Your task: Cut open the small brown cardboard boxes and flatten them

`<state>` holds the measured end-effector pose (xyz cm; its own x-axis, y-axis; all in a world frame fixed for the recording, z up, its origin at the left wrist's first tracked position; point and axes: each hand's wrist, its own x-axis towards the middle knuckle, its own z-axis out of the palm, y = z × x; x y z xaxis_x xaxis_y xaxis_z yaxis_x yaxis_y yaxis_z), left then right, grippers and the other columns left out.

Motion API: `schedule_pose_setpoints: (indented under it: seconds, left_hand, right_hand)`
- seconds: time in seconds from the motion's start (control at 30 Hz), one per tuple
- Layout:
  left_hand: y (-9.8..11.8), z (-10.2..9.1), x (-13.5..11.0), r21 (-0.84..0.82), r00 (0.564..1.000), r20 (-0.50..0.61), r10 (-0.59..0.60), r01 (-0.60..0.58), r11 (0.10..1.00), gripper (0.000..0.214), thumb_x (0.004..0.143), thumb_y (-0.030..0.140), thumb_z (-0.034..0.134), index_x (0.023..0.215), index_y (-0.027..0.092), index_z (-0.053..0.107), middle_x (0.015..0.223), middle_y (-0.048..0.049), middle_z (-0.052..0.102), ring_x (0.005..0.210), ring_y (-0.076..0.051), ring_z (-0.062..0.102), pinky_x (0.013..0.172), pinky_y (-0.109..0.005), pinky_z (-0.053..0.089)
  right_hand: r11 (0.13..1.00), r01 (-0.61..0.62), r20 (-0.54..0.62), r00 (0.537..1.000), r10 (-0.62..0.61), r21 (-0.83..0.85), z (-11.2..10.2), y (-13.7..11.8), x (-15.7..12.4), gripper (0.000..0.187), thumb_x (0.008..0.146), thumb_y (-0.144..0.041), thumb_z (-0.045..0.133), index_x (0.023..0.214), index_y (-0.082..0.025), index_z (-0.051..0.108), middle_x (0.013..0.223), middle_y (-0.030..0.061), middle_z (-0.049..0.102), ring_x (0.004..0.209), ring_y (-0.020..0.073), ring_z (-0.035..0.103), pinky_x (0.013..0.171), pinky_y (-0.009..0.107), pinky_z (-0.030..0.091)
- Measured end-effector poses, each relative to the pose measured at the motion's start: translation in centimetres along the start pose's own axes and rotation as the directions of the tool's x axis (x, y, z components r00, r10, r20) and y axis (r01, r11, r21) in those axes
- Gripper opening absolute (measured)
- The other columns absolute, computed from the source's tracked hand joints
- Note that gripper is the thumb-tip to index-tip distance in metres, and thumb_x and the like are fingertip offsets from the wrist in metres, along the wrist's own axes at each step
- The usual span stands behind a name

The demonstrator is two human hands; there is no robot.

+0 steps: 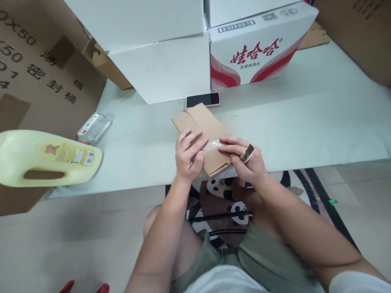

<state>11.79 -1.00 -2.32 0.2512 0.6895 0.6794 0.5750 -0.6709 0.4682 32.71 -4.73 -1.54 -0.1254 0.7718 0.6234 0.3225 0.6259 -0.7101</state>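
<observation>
A flat brown cardboard box [210, 122] lies slanted near the front edge of the table, with a strip of clear tape [213, 145] across its top. My left hand [188, 156] grips its left side, fingers bent over the top and thumb near the tape. On the other side, my right hand [247, 158] holds the box's right edge, its fingertips touching the end of the tape. A small brown and silver object [247, 153] sits at the fingers of my right hand; its kind is unclear.
Behind the box lies a phone [203, 100] in front of white cartons [177, 69] and a red-and-white carton [244, 61]. To the left are a pale yellow jug [76, 150], a clear container [94, 128] and a large cardboard carton [45, 89]. Another carton [360, 36] stands at right.
</observation>
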Motion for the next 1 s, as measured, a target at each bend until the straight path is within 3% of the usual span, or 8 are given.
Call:
schedule_pose_setpoints:
  seconds: [0.4, 0.47, 0.53, 0.6, 0.7, 0.77, 0.9, 1.0]
  left_hand:
    - [0.2, 0.3, -0.1, -0.088, 0.997, -0.034, -0.073, 0.07, 0.994, 0.047, 0.101, 0.046, 0.035, 0.113, 0.029, 0.078, 0.124, -0.008, 0.07, 0.127, -0.029, 0.054, 0.115, -0.055, 0.038]
    - [0.2, 0.2, -0.1, -0.1, 0.997, -0.058, -0.045, 0.039, 0.994, 0.043, 0.101, 0.043, 0.038, 0.114, 0.029, 0.077, 0.125, -0.008, 0.07, 0.128, -0.028, 0.054, 0.114, -0.053, 0.039]
    - [0.2, 0.0, -0.2, -0.071, 0.998, -0.063, -0.031, 0.026, 0.997, 0.043, 0.101, 0.042, 0.038, 0.115, 0.027, 0.076, 0.126, -0.0082, 0.069, 0.129, -0.027, 0.054, 0.114, -0.051, 0.04]
    - [0.3, -0.1, -0.2, -0.037, 0.998, -0.048, -0.033, 0.031, 0.999, 0.045, 0.101, 0.042, 0.036, 0.116, 0.026, 0.075, 0.128, -0.0084, 0.068, 0.13, -0.027, 0.053, 0.114, -0.051, 0.04]
    - [0.4, 0.0, -0.3, -0.031, 0.999, -0.022, -0.044, 0.044, 0.999, 0.048, 0.101, 0.044, 0.033, 0.121, 0.026, 0.072, 0.13, -0.0087, 0.066, 0.132, -0.029, 0.05, 0.116, -0.051, 0.038]
    - [0.5, 0.1, -0.3, -0.034, 0.998, -0.002, -0.063, 0.063, 0.997, 0.049, 0.1, 0.044, 0.032, 0.125, 0.027, 0.07, 0.132, -0.0087, 0.065, 0.134, -0.029, 0.048, 0.118, -0.052, 0.035]
    - [0.9, 0.2, -0.3, 0.034, 0.993, 0.052, -0.105, 0.104, 0.994, 0.049, 0.101, 0.041, 0.03, 0.12, 0.028, 0.074, 0.135, -0.0079, 0.062, 0.136, -0.028, 0.045, 0.118, -0.049, 0.035]
    - [1.1, 0.0, -0.2, 0.044, 0.993, 0.068, -0.094, 0.091, 0.995, 0.048, 0.1, 0.039, 0.032, 0.119, 0.027, 0.075, 0.135, -0.008, 0.061, 0.137, -0.028, 0.044, 0.117, -0.048, 0.036]
  right_hand:
    - [0.975, -0.153, -0.056, 0.985, 0.163, 0.161, -0.1, 0.2, -0.4, 0.022, 0.092, -0.031, 0.058, 0.105, -0.029, 0.076, 0.132, 0.0066, 0.07, 0.127, 0.0275, 0.065, 0.11, 0.055, 0.051]
    - [0.932, -0.225, -0.237, 0.926, 0.296, 0.283, -0.9, 0.8, -0.4, 0.02, 0.093, -0.042, 0.059, 0.101, -0.028, 0.07, 0.12, 0.0067, 0.073, 0.117, 0.0256, 0.069, 0.096, 0.049, 0.06]
    - [0.865, -0.32, -0.382, 0.798, 0.466, 0.387, -1.7, 1.8, -0.4, 0.022, 0.094, -0.048, 0.058, 0.099, -0.027, 0.06, 0.081, 0.0006, 0.07, 0.074, 0.0181, 0.072, 0.063, 0.033, 0.062]
    - [0.767, -0.448, -0.358, 0.697, 0.621, 0.459, -2.4, 2.8, -0.2, 0.023, 0.093, -0.048, 0.059, 0.098, -0.028, 0.048, 0.053, -0.0109, 0.048, 0.037, 0.0104, 0.046, 0.036, 0.021, 0.04]
    - [0.633, -0.599, -0.212, 0.623, 0.753, 0.49, -2.7, 3.5, 0.1, 0.024, 0.089, -0.039, 0.058, 0.098, -0.03, 0.038, 0.053, -0.0146, 0.045, 0.029, 0.0075, 0.03, 0.029, 0.017, 0.022]
    - [0.656, -0.586, -0.216, 0.645, 0.733, 0.476, -2.7, 3.3, 0.2, 0.027, 0.084, -0.03, 0.06, 0.1, -0.031, 0.038, 0.066, -0.0116, 0.057, 0.033, 0.0073, 0.038, 0.031, 0.017, 0.023]
    - [0.796, -0.339, -0.232, 0.834, 0.501, 0.501, -3.3, 1.5, 0.3, 0.019, 0.083, -0.031, 0.057, 0.101, -0.032, 0.053, 0.082, -0.0025, 0.066, 0.058, 0.0147, 0.062, 0.044, 0.027, 0.045]
    - [0.81, -0.251, -0.231, 0.876, 0.423, 0.53, -3.9, 0.2, 0.4, 0.021, 0.085, -0.04, 0.057, 0.105, -0.034, 0.06, 0.076, -0.0001, 0.066, 0.067, 0.0205, 0.066, 0.058, 0.037, 0.054]
